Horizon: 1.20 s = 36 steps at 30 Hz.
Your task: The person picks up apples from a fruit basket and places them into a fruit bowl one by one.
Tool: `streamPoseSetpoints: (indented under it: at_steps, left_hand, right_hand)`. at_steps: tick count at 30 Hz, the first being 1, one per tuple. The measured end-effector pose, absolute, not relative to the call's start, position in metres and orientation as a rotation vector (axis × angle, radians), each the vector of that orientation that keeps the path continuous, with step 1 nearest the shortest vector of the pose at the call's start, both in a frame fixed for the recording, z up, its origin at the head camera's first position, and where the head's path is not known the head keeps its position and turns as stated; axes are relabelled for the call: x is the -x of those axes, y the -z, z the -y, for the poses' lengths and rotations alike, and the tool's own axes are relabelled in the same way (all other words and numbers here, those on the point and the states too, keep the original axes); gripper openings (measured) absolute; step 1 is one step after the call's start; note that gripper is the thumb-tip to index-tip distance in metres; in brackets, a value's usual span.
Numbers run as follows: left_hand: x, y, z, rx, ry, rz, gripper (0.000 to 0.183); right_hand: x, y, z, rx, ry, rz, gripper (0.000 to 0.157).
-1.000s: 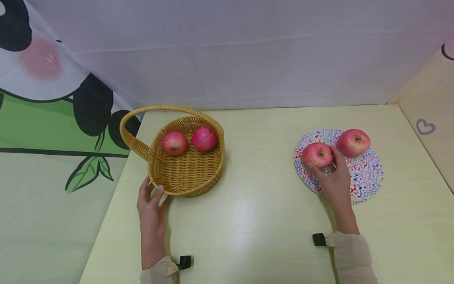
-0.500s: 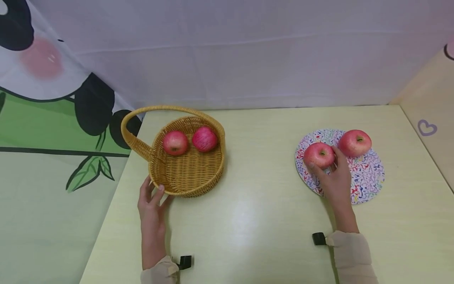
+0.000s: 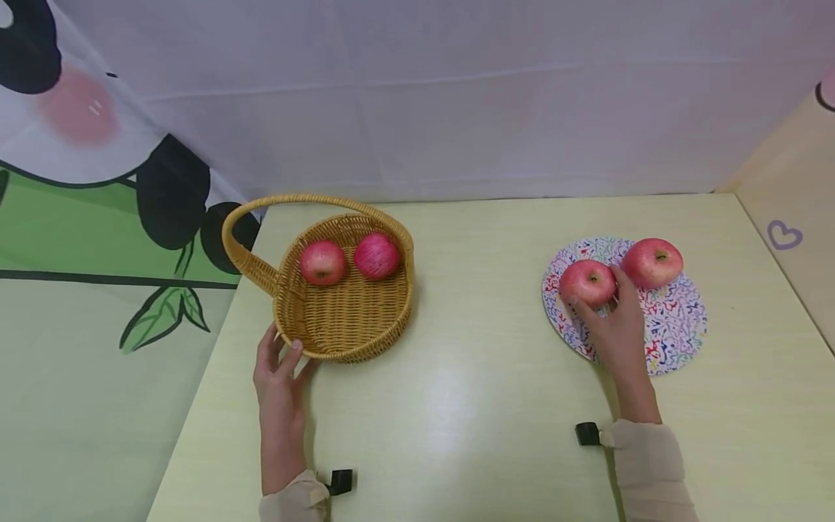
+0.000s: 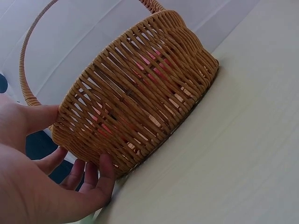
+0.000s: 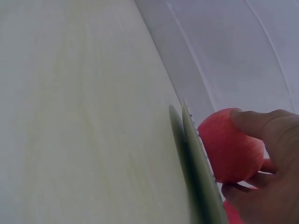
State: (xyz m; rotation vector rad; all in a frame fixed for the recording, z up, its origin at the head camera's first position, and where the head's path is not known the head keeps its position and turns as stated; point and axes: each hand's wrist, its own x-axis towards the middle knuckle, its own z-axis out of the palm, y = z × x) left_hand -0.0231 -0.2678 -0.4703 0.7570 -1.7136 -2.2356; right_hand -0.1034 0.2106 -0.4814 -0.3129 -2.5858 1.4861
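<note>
My left hand (image 3: 277, 391) holds the near-left side of a round woven wicker basket (image 3: 342, 319). In the left wrist view its thumb lies at the basket's upper edge, with the fingers (image 4: 106, 179) bent against the lower wall. Two reddish-pink apples, one at left (image 3: 322, 262) and a darker streaked one (image 3: 377, 255), lie inside toward the back. Off to the right, my right hand (image 3: 616, 330) grips a red apple (image 3: 586, 283) between thumb and fingers, close over a round patterned plate (image 3: 675, 326). A second apple (image 3: 652, 262) sits at the plate's back right.
The tall basket handle (image 3: 306, 198) arches over the basket's back left. A pale table (image 3: 470, 406) stretches between basket and plate. Behind it hangs a light cloth (image 3: 457, 130), and a side panel with a heart drawing (image 3: 785, 234) stands at right.
My right hand and the apple it grips have shifted very slightly toward the back of the table. My left hand and the basket look the same.
</note>
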Motion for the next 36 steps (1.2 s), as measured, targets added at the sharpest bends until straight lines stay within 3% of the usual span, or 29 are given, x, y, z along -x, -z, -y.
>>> streamPoseSetpoints:
  at_steps: [11, 23, 36]
  left_hand:
    - [0.024, 0.47, 0.267, -0.75, 2.24, 1.719, 0.057]
    - [0.024, 0.47, 0.268, -0.752, 2.233, 1.716, 0.056]
    - [0.023, 0.469, 0.268, -0.746, 2.231, 1.718, 0.056]
  right_hand:
    - [0.104, 0.477, -0.209, 0.291, -1.438, 2.63, 0.095]
    - [0.1, 0.463, -0.206, 0.229, -1.265, 2.605, 0.086]
    - [0.104, 0.449, -0.182, -0.126, -1.121, 2.474, 0.081]
